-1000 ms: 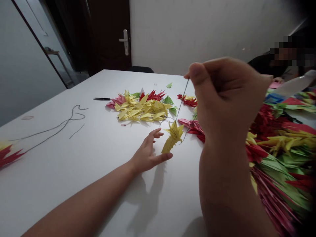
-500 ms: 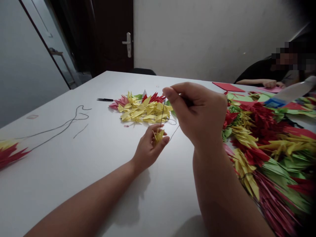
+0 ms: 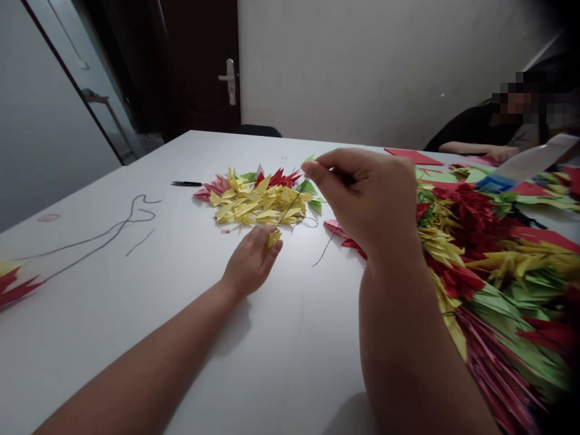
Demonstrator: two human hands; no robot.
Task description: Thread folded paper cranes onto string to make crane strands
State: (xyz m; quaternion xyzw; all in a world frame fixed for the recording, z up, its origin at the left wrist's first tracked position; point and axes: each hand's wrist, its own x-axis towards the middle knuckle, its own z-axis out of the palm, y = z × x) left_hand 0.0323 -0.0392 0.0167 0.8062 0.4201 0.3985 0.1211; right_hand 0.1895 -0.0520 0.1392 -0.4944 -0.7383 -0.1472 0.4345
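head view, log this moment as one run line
left hand: holds folded yellow paper | right hand: pinches needle with dark thread | nearby: yellow paper pile

Matt folded paper shapes (image 3: 258,202), smooth white table top (image 3: 113,326), dark wood door (image 3: 199,66), shiny metal door handle (image 3: 230,80)

I'm in a plain craft room: folded paper (image 3: 258,202) heaps on the table (image 3: 113,290), a dark door (image 3: 199,60) beyond it.
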